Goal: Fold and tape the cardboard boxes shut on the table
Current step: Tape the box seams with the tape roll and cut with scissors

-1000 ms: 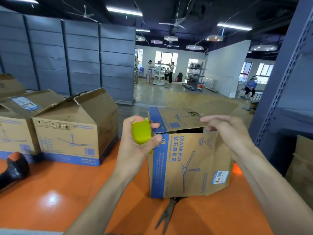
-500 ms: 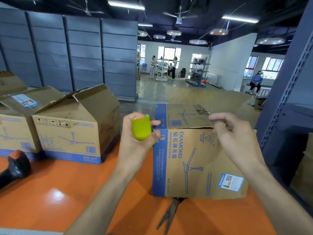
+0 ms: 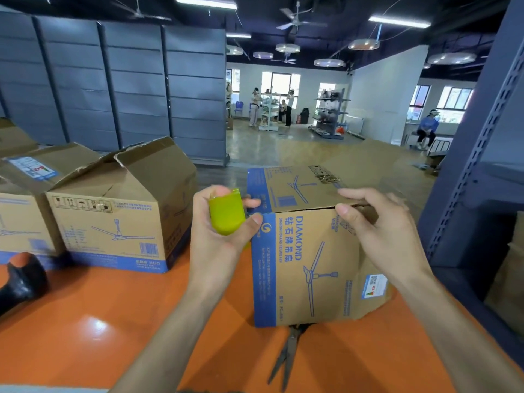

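A brown cardboard box (image 3: 314, 268) with blue DIAMOND ceiling-fan print stands on the orange table (image 3: 85, 321) in front of me. Its top flap (image 3: 289, 188) lies nearly flat over the opening. My right hand (image 3: 380, 231) pinches the flap's near edge at the box's top front, thumb on the front face and fingers on top. My left hand (image 3: 218, 236) grips a yellow-green tape roll (image 3: 226, 211) against the box's upper left corner.
Black scissors (image 3: 286, 355) lie on the table, partly under the box's front. Two more fan boxes (image 3: 119, 211) with raised flaps stand at the left. A black object (image 3: 22, 279) lies at the far left. A grey shelf upright (image 3: 476, 154) rises at the right.
The top flap has come down from partly raised to almost flat, pressed by my right hand. My left hand with the tape roll has stayed at the box's left corner.
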`<control>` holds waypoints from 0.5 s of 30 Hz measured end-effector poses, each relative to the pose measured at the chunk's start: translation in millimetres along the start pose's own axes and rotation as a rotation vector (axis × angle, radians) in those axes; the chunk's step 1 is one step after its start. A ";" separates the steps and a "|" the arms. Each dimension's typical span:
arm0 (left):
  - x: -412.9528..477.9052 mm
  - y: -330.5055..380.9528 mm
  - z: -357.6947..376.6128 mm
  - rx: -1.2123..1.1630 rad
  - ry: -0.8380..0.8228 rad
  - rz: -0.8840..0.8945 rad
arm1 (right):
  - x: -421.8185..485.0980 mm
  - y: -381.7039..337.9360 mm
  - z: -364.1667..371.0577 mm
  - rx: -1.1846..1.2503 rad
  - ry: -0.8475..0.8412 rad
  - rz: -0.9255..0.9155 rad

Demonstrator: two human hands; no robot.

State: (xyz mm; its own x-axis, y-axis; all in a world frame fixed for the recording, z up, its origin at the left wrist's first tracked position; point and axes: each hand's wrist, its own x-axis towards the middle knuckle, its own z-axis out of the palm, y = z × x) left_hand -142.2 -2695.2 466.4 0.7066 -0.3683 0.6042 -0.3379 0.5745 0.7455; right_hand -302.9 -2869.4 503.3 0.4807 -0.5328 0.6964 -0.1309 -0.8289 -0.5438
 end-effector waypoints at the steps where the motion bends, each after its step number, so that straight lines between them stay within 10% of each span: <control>1: 0.3 0.7 1.1 -0.007 0.004 0.005 | 2.8 -0.1 0.5 0.060 -0.018 0.029; 15: -5.0 16.1 -34.5 0.073 0.053 0.051 | 22.3 10.0 51.4 0.268 -0.181 -0.058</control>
State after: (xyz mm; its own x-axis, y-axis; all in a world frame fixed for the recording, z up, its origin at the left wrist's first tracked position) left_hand -129.7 -2658.9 465.6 0.7185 -0.3001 0.6275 -0.4171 0.5360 0.7340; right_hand -248.9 -2880.8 489.4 0.6303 -0.4272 0.6482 0.1225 -0.7698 -0.6264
